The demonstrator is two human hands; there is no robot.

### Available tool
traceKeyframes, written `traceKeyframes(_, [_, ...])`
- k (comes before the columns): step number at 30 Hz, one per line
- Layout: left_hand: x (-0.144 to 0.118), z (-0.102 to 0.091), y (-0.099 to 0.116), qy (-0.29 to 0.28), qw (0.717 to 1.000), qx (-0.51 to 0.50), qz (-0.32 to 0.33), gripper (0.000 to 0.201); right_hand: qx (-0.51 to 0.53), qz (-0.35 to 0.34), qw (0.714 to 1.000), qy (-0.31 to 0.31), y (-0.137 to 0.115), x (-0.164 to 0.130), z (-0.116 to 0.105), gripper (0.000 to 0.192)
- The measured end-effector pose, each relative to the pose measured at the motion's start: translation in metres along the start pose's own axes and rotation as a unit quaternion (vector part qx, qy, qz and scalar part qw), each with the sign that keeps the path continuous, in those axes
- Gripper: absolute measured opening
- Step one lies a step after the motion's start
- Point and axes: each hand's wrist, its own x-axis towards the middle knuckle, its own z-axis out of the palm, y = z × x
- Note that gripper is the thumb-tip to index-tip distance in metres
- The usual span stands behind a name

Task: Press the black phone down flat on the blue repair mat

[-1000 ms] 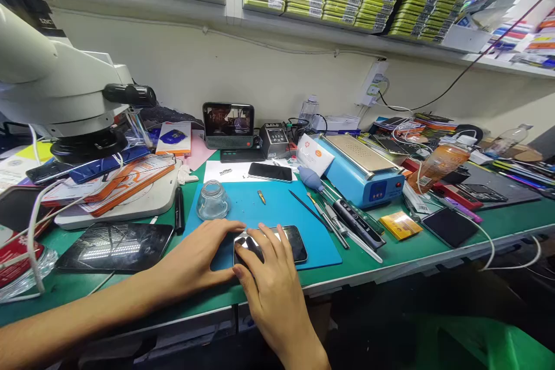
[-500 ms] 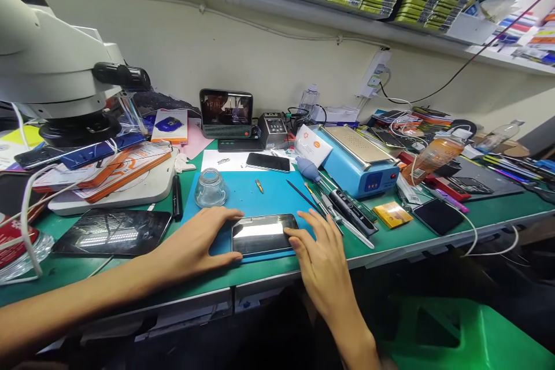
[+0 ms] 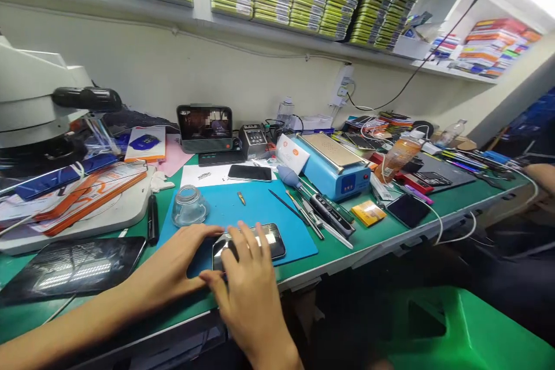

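Note:
A smartphone [image 3: 273, 241] with a dark, shiny screen lies flat on the blue mat [image 3: 299, 248] near the bench's front edge. My left hand [image 3: 180, 257] holds its left end, forefinger at the far edge and thumb at the near edge. Across the left half of the screen lies my right hand [image 3: 251, 295], fingers stretched out and slightly apart, its thumb close to my left thumb. Part of the phone is hidden under these fingers. Just beyond my left hand stands a glass jar [image 3: 189, 206]. A small brass-coloured piece [image 3: 241, 198] rests farther back on the mat.
Right of the mat lie a brush [image 3: 290, 207], tweezers [image 3: 340, 236] and a black pen-like tool [image 3: 332, 215]. Behind them sits a blue heating plate [image 3: 336, 176]. A large dark tablet [image 3: 78, 266] and a microscope [image 3: 39, 98] are left. A green stool [image 3: 485, 329] stands below; another person's arm [image 3: 541, 176] shows far right.
My right hand has moved from the phone's right end leftward over its screen. My left hand stays at the left end. The camera view has turned to the right.

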Motion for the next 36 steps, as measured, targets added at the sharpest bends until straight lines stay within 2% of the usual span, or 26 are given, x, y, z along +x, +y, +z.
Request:
traceKeyframes(2, [-0.001,0.0,-0.001,-0.009,1.0,0.002,-0.008,0.056,0.007,0.005,1.0,-0.009,0.011,-0.004,-0.007,0.029])
traceKeyframes(6, [-0.001,-0.001,0.001,-0.024,0.998,0.0,-0.052,0.059,-0.037,0.061,0.997,-0.015,0.053,-0.018,-0.041,0.025])
traceKeyframes(8, [-0.001,-0.001,0.003,-0.026,0.998,-0.006,-0.053,0.058,-0.068,0.083,0.994,-0.011,0.059,-0.021,-0.047,0.026])
traceKeyframes(11, [0.001,-0.002,0.004,-0.019,1.0,-0.012,-0.022,0.059,-0.085,0.053,0.995,0.013,0.034,-0.014,-0.026,0.033])
traceKeyframes(13, [0.003,-0.002,0.003,-0.014,1.0,-0.01,-0.002,0.061,-0.056,0.016,0.998,0.024,0.01,-0.005,-0.006,0.038])
traceKeyframes(15, [0.004,-0.003,0.002,-0.015,1.0,-0.007,0.006,0.065,-0.021,-0.013,1.0,0.017,-0.001,0.001,0.005,0.037])
traceKeyframes(18, [0.005,-0.005,0.005,-0.021,1.0,-0.008,-0.005,0.075,-0.021,-0.014,1.0,0.012,0.017,0.0,-0.002,0.029])
traceKeyframes(21, [0.007,-0.006,0.009,-0.019,0.999,-0.013,-0.026,0.08,-0.075,0.021,0.997,0.028,0.04,-0.006,-0.014,0.026])
traceKeyframes(23, [0.007,-0.005,0.01,-0.016,0.999,-0.016,-0.029,0.08,-0.095,0.021,0.994,0.044,0.037,-0.006,-0.012,0.029])
traceKeyframes(27, [0.008,-0.005,0.009,-0.016,1.0,-0.014,-0.022,0.08,-0.022,-0.054,0.998,0.033,0.014,0.003,-0.001,0.031])
traceKeyframes(29, [0.009,-0.007,0.01,-0.022,0.999,-0.012,-0.026,0.082,-0.017,-0.063,0.998,0.026,0.021,0.005,-0.004,0.029])
traceKeyframes(34, [0.009,-0.012,0.014,-0.043,0.998,-0.022,-0.046,0.074,-0.123,0.028,0.991,0.049,0.059,-0.014,-0.021,0.035])
traceKeyframes(36, [0.008,-0.012,0.014,-0.05,0.997,-0.031,-0.041,0.065,-0.129,0.008,0.99,0.052,0.059,-0.027,-0.026,0.042])
